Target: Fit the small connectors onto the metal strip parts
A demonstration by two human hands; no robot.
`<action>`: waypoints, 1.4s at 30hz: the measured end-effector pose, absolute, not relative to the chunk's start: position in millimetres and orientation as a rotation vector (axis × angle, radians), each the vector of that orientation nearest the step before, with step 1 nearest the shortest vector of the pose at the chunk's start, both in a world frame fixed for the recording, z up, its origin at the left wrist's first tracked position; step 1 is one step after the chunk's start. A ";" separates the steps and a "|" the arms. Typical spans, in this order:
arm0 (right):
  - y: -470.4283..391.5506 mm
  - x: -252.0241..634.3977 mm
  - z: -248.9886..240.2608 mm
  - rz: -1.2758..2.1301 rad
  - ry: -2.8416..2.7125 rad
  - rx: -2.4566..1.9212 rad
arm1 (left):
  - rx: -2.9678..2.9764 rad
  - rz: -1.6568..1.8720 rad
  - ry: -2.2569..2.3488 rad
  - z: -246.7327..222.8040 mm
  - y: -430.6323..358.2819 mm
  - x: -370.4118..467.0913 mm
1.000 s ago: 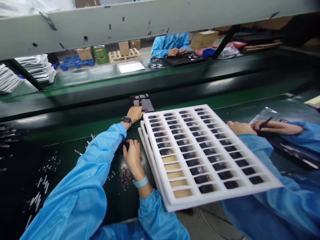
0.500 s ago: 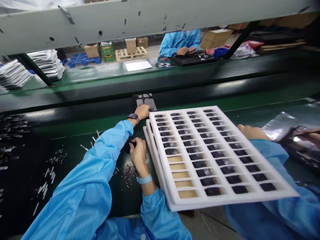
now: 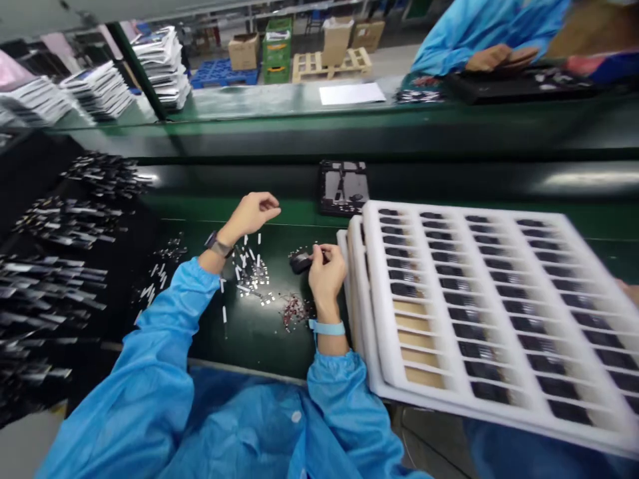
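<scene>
My right hand (image 3: 327, 269) pinches a small black part (image 3: 301, 261) just above the green bench, close to the left edge of a stack of white foam trays (image 3: 373, 246). The top tray's pockets hold small black parts; several pockets near me are empty. My left hand (image 3: 252, 213), with a watch on its wrist, hovers over scattered small white strips (image 3: 249, 269), fingers curled together with nothing visible in them. A black plate (image 3: 343, 187) lies on the dark belt just beyond both hands.
A pile of tiny reddish bits (image 3: 294, 309) lies by my right wrist. Rows of black strips (image 3: 50, 279) cover the left side. Stacks of white sheets (image 3: 160, 60) stand at the back left. A person in blue (image 3: 499, 56) works across the line.
My left hand has come off the black plate and drawn back left over the white strips. My right hand has lifted the black part slightly. The view has swung down and left.
</scene>
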State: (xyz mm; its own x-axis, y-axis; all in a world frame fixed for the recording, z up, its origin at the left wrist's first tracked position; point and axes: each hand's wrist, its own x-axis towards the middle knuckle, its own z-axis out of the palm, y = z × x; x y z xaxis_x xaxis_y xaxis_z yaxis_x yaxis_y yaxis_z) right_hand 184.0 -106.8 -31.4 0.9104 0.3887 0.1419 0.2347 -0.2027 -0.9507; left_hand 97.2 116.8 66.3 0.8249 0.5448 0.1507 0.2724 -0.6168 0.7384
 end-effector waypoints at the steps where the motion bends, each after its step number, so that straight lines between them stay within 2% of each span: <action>1: -107.0 182.4 -30.1 0.182 -0.495 -1.733 | 2.260 0.449 0.643 64.8 115.9 62.4; 5: -104.9 172.2 -27.8 0.320 -0.619 -1.592 | 2.385 0.334 1.015 41.2 99.2 -61.8; 9: -99.6 158.4 -29.4 0.451 -0.703 -1.545 | 2.473 0.283 1.173 12.8 74.9 -115.9; 18: -99.7 145.1 -21.9 0.529 -0.806 -1.538 | 2.326 0.273 1.021 4.5 85.2 -97.8; 28: -97.5 134.4 -11.7 0.607 -0.993 -1.508 | 1.792 0.191 0.641 89.4 68.9 -84.0; 37: -100.7 128.4 -1.3 0.588 -1.146 -1.494 | 1.544 0.347 0.630 28.4 51.0 -34.3; 42: -100.8 127.1 -4.8 0.592 -1.228 -1.556 | 1.549 0.383 0.681 16.0 47.6 -34.8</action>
State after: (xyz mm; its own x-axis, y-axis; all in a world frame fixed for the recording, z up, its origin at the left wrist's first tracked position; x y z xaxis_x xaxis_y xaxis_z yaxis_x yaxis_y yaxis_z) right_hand 127.1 -100.8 -4.8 0.3587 0.9110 0.2036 0.4086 0.0429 -0.9117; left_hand -34.8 47.6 16.0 0.7642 0.6253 -0.1579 0.1899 0.0158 0.9817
